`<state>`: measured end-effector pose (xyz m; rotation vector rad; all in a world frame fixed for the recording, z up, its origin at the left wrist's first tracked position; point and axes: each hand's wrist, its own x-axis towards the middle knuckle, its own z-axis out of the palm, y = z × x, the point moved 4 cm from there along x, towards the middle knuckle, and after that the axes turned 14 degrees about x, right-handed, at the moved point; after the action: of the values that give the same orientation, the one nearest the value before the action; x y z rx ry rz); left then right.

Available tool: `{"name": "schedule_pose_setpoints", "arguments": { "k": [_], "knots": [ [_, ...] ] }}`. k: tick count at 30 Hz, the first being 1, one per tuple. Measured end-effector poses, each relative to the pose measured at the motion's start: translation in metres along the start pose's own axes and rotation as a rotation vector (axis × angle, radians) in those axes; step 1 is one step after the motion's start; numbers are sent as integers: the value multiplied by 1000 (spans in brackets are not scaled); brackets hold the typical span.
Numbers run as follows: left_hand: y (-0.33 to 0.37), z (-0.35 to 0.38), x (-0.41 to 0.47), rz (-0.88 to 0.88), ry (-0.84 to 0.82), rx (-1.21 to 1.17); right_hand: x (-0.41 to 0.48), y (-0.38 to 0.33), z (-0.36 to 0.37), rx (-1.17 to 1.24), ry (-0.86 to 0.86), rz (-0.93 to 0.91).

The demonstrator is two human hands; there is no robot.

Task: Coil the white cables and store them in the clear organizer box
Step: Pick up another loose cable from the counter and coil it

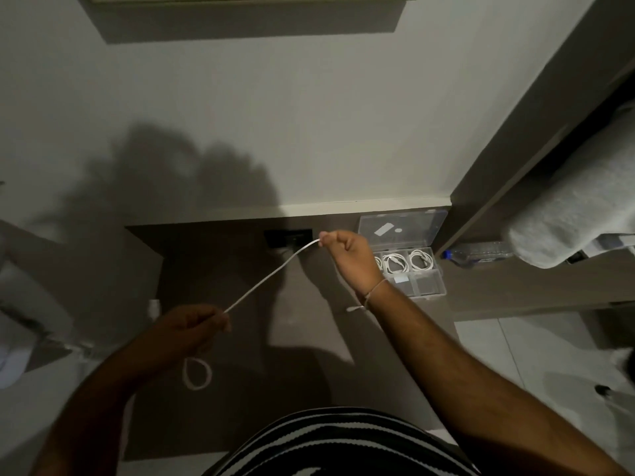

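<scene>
A dim room with a pale painted wall backs a smooth, matte brown bench (213,269), its far edge trimmed by a light ledge. One white cable (271,274), thin and round in section, is stretched taut and straight above the bench between two hands. The right hand (347,257) pinches its far end, thumb and fingers closed on it; the left hand (192,326) is closed around the near end, and a soft loop of the same cable hangs below that fist. A pale string bracelet (372,292) circles the right wrist. At the bench's right rear stands the clear organizer box (426,286), hard transparent plastic with its hinged lid raised against the wall. Three coiled white cables (417,260) show in its back row of compartments, the leftmost partly hidden by the right hand. Just beside the box lies one clear plastic bottle (481,254) with a blue cap.
</scene>
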<state>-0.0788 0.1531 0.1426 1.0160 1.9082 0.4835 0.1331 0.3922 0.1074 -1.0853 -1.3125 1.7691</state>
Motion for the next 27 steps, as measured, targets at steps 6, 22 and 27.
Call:
{"name": "schedule_pose_setpoints", "arguments": {
  "k": [6,22,27],
  "knots": [
    [-22,-34,2,-104,172,627,2,-3,-21,-15,171,4],
    [77,-13,-2,245,188,-43,-38,-80,76,-459,-624,-253],
    [60,-20,-13,181,121,-361,8,-123,26,-251,-255,-352]
  ]
}}
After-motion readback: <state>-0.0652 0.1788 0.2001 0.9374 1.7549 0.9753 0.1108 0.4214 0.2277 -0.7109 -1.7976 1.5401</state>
